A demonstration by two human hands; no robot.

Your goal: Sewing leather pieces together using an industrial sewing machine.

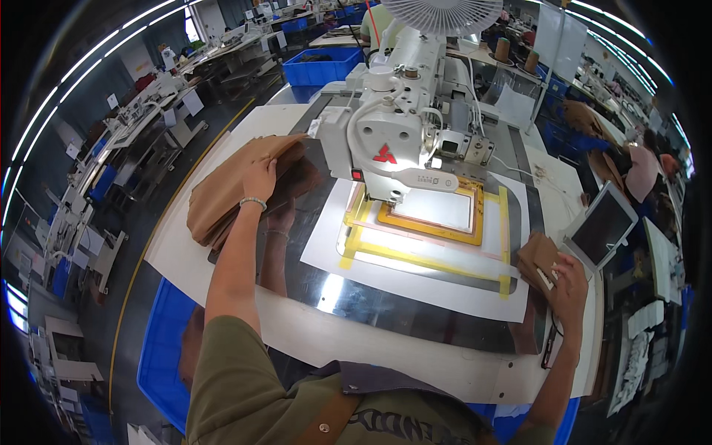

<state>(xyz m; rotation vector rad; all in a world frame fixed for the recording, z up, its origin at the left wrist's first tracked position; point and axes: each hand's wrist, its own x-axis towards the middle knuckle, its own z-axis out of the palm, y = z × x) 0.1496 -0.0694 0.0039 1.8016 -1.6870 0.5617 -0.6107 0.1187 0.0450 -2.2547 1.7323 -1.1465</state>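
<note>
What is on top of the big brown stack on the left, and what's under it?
The person's left hand lies on top of the brown stack. Pale tabletop shows beside its lower edge; whatever lies directly beneath the stack is covered and cannot be seen.

Sewing machine (393, 126) on counter (334, 337). Left of machine: fabric stack (222, 193), left hand (258, 178) on top. Before machine, partly under its head: frame (437, 228), over paper sheet (326, 248). Right of machine, nearer front: small fabric bundle (538, 256), in right hand (569, 285). Farther right: tablet (604, 222). Behind machine, to left: bin (322, 72).
</note>
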